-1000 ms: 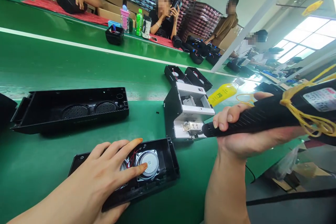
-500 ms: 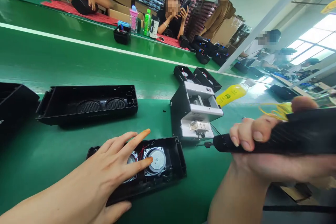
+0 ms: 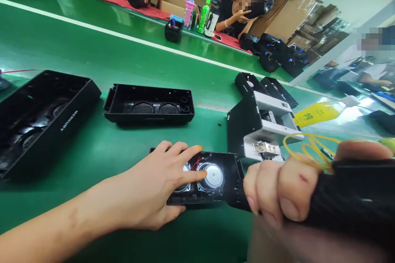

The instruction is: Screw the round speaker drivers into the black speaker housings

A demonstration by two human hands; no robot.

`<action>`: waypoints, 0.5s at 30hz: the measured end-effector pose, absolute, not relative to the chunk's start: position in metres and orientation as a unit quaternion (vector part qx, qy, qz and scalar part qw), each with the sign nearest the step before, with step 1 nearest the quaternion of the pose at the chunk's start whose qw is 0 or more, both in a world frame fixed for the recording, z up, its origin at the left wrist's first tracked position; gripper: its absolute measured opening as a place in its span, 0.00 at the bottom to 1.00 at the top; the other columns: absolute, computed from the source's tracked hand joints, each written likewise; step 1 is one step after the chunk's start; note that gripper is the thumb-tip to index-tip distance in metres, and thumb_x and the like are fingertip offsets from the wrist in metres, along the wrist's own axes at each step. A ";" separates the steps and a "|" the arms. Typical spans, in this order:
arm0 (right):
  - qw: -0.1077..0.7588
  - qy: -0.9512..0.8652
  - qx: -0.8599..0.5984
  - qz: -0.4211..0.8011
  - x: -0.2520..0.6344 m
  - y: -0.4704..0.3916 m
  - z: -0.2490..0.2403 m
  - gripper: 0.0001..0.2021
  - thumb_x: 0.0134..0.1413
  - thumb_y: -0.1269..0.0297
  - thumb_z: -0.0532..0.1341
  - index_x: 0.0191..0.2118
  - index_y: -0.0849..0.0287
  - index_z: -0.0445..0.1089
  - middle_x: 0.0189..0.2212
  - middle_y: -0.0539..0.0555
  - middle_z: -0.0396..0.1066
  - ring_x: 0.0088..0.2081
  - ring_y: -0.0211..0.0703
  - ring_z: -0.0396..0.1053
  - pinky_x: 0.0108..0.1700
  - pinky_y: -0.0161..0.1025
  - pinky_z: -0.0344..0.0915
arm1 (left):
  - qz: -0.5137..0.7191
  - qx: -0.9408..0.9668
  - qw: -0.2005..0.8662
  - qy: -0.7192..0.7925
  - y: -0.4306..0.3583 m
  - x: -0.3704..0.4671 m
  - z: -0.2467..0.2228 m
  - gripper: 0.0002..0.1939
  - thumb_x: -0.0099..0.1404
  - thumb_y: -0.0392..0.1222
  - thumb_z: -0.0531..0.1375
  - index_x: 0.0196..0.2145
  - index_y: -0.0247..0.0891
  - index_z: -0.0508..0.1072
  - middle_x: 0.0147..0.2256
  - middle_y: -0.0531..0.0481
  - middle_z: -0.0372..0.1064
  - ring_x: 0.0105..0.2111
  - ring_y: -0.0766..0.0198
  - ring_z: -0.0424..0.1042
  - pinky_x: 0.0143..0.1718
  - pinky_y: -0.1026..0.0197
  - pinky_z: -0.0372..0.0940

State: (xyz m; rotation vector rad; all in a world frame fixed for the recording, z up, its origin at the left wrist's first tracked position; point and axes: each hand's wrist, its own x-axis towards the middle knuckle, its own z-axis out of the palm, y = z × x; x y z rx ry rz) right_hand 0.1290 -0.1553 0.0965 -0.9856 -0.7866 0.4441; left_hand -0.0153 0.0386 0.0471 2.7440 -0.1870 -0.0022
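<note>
Head view, from the left: a large black speaker housing (image 3: 37,119) lies open side up on the green bench (image 3: 108,53), and just right of it, a little farther back, sits a second, smaller empty housing (image 3: 149,109) with two round grilles inside. Nearer the person, the open speaker shell (image 3: 216,181) lies flat on the bench with its round drivers (image 3: 213,176) and red wires facing up. The left hand (image 3: 160,187) rests on this shell's left half, fingers spread and laid flat rather than curled, the index fingertip touching the edge of the right-hand driver and the thumb tucked along the shell's near edge. Just behind the shell's right end stands a black-and-white screw feeder box (image 3: 262,131), with a yellow bottle (image 3: 321,113) lying behind it. At the right, very close to the camera, the right hand (image 3: 284,191) is wrapped tight in a fist around a black electric screwdriver (image 3: 352,201) carrying a yellow cord (image 3: 308,148); its front end points toward the shell's right end, though the tip is hidden behind the fingers. Across the bench, other people sit handling black speakers.
</note>
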 end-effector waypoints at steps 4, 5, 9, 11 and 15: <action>0.793 -0.403 -0.427 0.164 0.122 -0.142 0.085 0.18 0.78 0.46 0.61 0.60 0.48 0.78 0.24 0.46 0.72 0.17 0.38 0.65 0.21 0.37 0.70 | -0.010 0.979 0.191 -0.071 0.039 -0.015 0.049 0.35 0.63 0.48 0.71 0.67 0.55 0.72 0.74 0.38 0.58 0.64 0.34 0.67 0.60 0.29 0.66; 0.796 -0.397 -0.426 0.165 0.121 -0.140 0.082 0.19 0.77 0.44 0.61 0.59 0.48 0.78 0.24 0.46 0.71 0.17 0.37 0.65 0.21 0.37 0.69 | -0.010 0.979 0.189 -0.072 0.039 -0.014 0.049 0.35 0.64 0.49 0.71 0.68 0.55 0.72 0.74 0.38 0.58 0.64 0.34 0.67 0.60 0.30 0.66; 0.795 -0.398 -0.421 0.180 0.121 -0.138 0.076 0.20 0.77 0.43 0.61 0.59 0.48 0.78 0.24 0.46 0.72 0.17 0.38 0.66 0.21 0.37 0.70 | -0.009 0.980 0.186 -0.075 0.040 -0.013 0.049 0.35 0.63 0.49 0.71 0.67 0.54 0.72 0.75 0.38 0.56 0.63 0.36 0.67 0.60 0.32 0.66; 0.790 -0.401 -0.426 0.184 0.123 -0.138 0.074 0.19 0.76 0.43 0.63 0.60 0.48 0.77 0.24 0.46 0.72 0.18 0.38 0.67 0.22 0.37 0.71 | -0.007 0.979 0.188 -0.076 0.040 -0.013 0.047 0.36 0.62 0.50 0.72 0.67 0.53 0.73 0.75 0.38 0.56 0.63 0.36 0.66 0.60 0.32 0.65; 0.786 -0.397 -0.432 0.194 0.125 -0.137 0.071 0.27 0.73 0.33 0.57 0.59 0.47 0.77 0.24 0.47 0.70 0.18 0.39 0.66 0.21 0.39 0.70 | -0.005 0.980 0.186 -0.072 0.040 -0.013 0.046 0.35 0.62 0.50 0.72 0.66 0.54 0.73 0.74 0.39 0.57 0.62 0.37 0.67 0.59 0.33 0.66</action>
